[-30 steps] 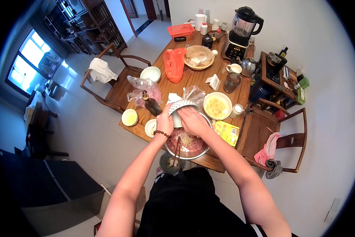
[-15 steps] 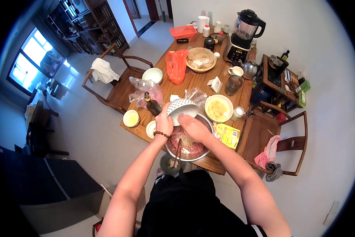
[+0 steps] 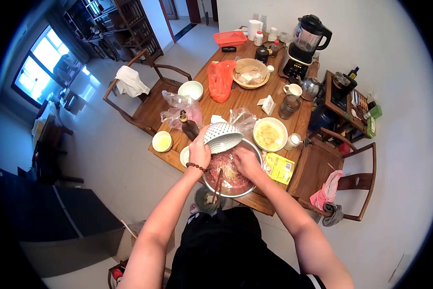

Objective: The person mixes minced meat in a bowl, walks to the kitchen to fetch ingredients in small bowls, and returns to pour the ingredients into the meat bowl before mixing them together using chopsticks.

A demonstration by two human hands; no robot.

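My left hand, with a beaded bracelet at the wrist, grips a patterned white bowl by its side. That bowl is tipped over the far part of a large metal bowl of minced meat. Over the right part of the metal bowl is my right hand, its fingers bent together low over the meat; what they hold, if anything, is hidden. Brown chopsticks lean in the meat at the near rim.
Around the metal bowl stand a dark bottle, a bowl of yellow food, a yellow packet, a jar and a small bowl. Farther back are a red bag and a blender.
My right hand has come out of the patterned bowl and moved down and right over the meat. The patterned bowl, still in my left hand, has tilted more. The camera view has shifted slightly.
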